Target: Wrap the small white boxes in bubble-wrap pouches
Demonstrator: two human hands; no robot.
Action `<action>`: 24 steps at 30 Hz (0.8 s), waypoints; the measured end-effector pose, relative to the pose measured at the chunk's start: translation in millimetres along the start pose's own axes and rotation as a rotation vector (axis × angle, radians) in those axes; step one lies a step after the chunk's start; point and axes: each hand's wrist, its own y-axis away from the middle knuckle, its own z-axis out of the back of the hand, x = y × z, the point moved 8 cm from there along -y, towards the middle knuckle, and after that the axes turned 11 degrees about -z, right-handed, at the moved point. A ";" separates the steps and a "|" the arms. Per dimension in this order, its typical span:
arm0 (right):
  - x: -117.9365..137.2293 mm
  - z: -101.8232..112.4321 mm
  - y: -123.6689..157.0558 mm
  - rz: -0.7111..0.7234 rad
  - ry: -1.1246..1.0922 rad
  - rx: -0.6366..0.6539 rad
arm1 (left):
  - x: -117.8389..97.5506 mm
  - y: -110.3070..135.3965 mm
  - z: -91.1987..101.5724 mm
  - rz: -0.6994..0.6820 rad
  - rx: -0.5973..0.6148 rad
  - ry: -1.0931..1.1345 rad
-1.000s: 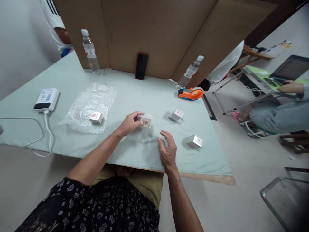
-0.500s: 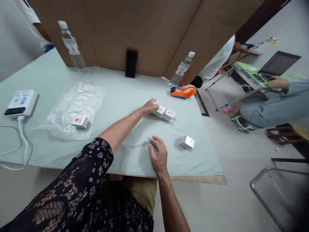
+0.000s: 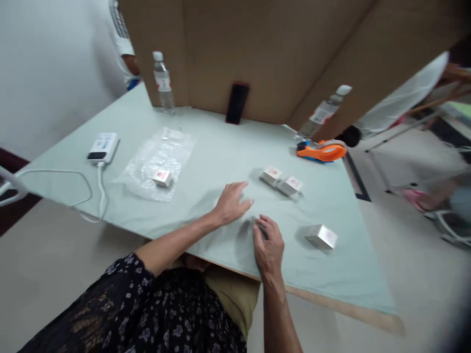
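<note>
My left hand (image 3: 232, 202) hovers over the table's front middle, thumb and fingers apart, holding nothing. Close beside it, my right hand (image 3: 269, 245) rests near the front edge, fingers loosely curved and thumb apart, with nothing visible in its grasp. Beyond both hands sit two small white boxes, one (image 3: 272, 175) left of the other (image 3: 292, 185), with what looks like clear wrap around them. A third white box (image 3: 323, 237) stands right of my right hand. On the left, another small box (image 3: 162, 177) lies on a sheet of bubble wrap (image 3: 169, 149).
An orange tape dispenser (image 3: 324, 151) lies at the back right by a water bottle (image 3: 322, 113). Another bottle (image 3: 164, 83) and a phone (image 3: 237, 103) stand against a cardboard screen (image 3: 257, 54). A white device (image 3: 103, 147) with a cable is at the left.
My left hand has let go of the left wrapped box and drawn back toward my right hand. The view has swung left, and the boxes stay in place on the table.
</note>
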 end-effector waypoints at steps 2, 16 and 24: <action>0.2 -1.6 -1.1 0.019 0.008 0.004 | -0.5 48.1 38.4 -0.046 -0.078 -0.108; 18.5 -18.4 -3.5 0.016 0.092 0.013 | 115.4 101.2 213.6 0.548 -0.325 -0.456; 95.1 -66.2 16.1 0.091 -0.121 0.335 | 41.9 125.9 173.3 0.270 -0.318 -0.130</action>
